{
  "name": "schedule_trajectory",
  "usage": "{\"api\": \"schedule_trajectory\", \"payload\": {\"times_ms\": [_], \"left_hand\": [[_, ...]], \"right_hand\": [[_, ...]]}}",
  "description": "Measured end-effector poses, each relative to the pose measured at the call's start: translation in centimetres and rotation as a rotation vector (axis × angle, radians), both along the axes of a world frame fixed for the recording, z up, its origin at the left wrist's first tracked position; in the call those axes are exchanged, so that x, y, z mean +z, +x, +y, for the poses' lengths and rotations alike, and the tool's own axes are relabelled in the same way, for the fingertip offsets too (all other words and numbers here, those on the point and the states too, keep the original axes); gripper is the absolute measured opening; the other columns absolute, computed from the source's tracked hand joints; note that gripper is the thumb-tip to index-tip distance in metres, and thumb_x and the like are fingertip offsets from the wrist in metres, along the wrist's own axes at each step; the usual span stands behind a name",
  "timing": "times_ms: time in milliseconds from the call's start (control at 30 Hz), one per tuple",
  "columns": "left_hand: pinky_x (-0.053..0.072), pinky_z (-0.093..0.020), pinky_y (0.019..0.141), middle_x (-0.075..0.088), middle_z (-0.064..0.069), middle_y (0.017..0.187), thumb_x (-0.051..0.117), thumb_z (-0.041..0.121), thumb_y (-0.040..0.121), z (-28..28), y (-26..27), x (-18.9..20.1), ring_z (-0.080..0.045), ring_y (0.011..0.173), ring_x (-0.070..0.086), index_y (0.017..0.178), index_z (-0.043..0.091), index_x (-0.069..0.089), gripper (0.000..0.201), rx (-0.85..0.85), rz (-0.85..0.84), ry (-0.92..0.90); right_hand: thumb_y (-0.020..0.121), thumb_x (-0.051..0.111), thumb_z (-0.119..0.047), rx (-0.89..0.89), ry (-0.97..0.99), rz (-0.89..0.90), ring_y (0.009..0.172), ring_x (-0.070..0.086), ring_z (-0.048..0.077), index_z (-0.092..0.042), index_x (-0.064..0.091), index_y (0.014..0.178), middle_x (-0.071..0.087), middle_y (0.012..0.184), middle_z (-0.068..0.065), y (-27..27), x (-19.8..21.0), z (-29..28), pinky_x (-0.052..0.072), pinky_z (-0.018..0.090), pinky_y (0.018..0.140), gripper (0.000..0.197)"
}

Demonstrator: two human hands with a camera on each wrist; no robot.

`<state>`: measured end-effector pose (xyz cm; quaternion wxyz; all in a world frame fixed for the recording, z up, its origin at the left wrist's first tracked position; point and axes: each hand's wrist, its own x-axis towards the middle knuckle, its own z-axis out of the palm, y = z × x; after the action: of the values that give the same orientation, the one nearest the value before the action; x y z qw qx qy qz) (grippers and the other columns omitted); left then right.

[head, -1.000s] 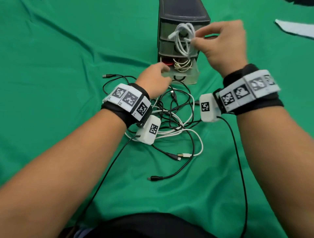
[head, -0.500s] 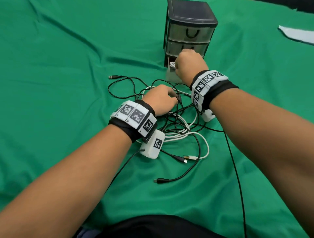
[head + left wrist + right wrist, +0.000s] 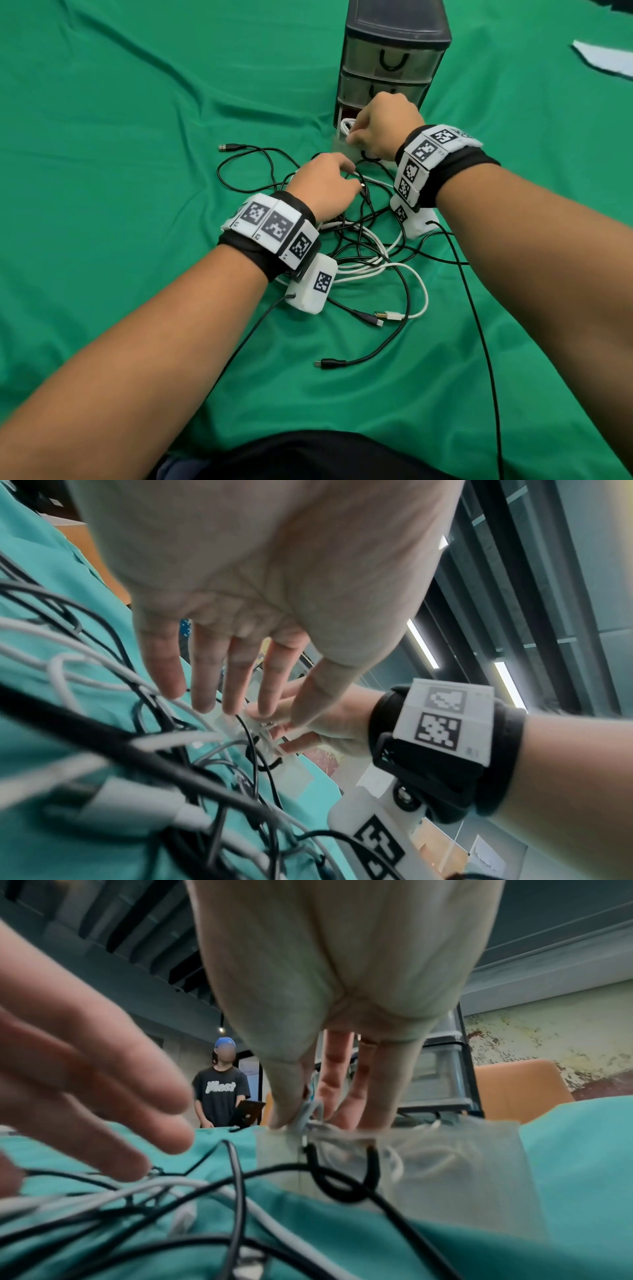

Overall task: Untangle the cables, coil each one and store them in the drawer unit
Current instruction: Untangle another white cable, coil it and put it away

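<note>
Right hand (image 3: pixel 385 126): down at the open bottom drawer (image 3: pixel 342 145), thumb and fingers pinching a white coil (image 3: pixel 346 126); the right wrist view shows the pinch just above the clear drawer front, though most of the coil is hidden behind the hand.
White coil: over or partly inside the bottom drawer; how much has gone in I cannot tell.
Left hand (image 3: pixel 323 186): held low over the tangle (image 3: pixel 363 240), fingers fairly straight and spread in the left wrist view, tips just at the cables; I cannot make out that it grips any of them.
Tangle: black and white cables crossed in a loose heap on the green cloth (image 3: pixel 120 171), between the 2 forearms and just in front of the unit; which strand belongs to which cable cannot be followed.
Loose ends: a black USB plug (image 3: pixel 227 147) lies out to the left, a white plug (image 3: pixel 388 315) and a black one (image 3: pixel 327 364) on the near side.
Drawer unit (image 3: pixel 394 44): dark, 3 drawers, the upper 2 closed; its top is cut off by the frame edge.
Worktop: fully covered by the cloth.
Background: a person in a dark T-shirt (image 3: pixel 221 1091) stands beyond the worktop, small and blurred.
</note>
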<state>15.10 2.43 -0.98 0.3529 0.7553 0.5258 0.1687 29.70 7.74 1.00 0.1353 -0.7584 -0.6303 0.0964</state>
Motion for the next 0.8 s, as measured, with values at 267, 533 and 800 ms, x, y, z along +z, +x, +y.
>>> {"api": "schedule_trajectory", "payload": {"times_ms": [267, 533, 800], "left_hand": [[0.038, -0.033, 0.104, 0.045, -0.006, 0.149, 0.052, 0.021, 0.094, 2.2, 0.1, 1.1, -0.025, 0.131, 0.047, 0.147, 0.025, 0.04, 0.055, -0.054, 0.14, 0.129], [0.044, -0.027, 0.089, 0.045, -0.003, 0.15, 0.049, 0.025, 0.094, 3.3, 0.9, 0.2, -0.022, 0.126, 0.051, 0.149, 0.03, 0.035, 0.057, -0.162, 0.309, 0.109], [0.043, -0.028, 0.089, 0.051, -0.004, 0.144, 0.05, 0.025, 0.093, 3.4, 0.9, -0.3, -0.023, 0.122, 0.053, 0.147, 0.031, 0.039, 0.055, -0.165, 0.32, 0.131]], "right_hand": [[0.086, 0.074, -0.031, 0.163, -0.103, -0.057, 0.101, 0.063, 0.02, -0.018, 0.076, 0.105, 0.073, 0.106, 0.004, 1.0, 0.8, -1.4, 0.047, 0.027, 0.087, 0.023], [0.092, 0.068, -0.027, 0.123, -0.073, 0.016, 0.089, 0.06, 0.013, -0.023, 0.073, 0.117, 0.069, 0.121, 0.002, 2.3, 0.5, -1.9, 0.04, 0.021, 0.085, 0.026], [0.091, 0.068, -0.032, 0.097, -0.09, -0.034, 0.099, 0.063, 0.022, -0.029, 0.076, 0.107, 0.073, 0.108, 0.004, 1.1, -1.0, -1.3, 0.053, 0.035, 0.09, 0.019]]}}
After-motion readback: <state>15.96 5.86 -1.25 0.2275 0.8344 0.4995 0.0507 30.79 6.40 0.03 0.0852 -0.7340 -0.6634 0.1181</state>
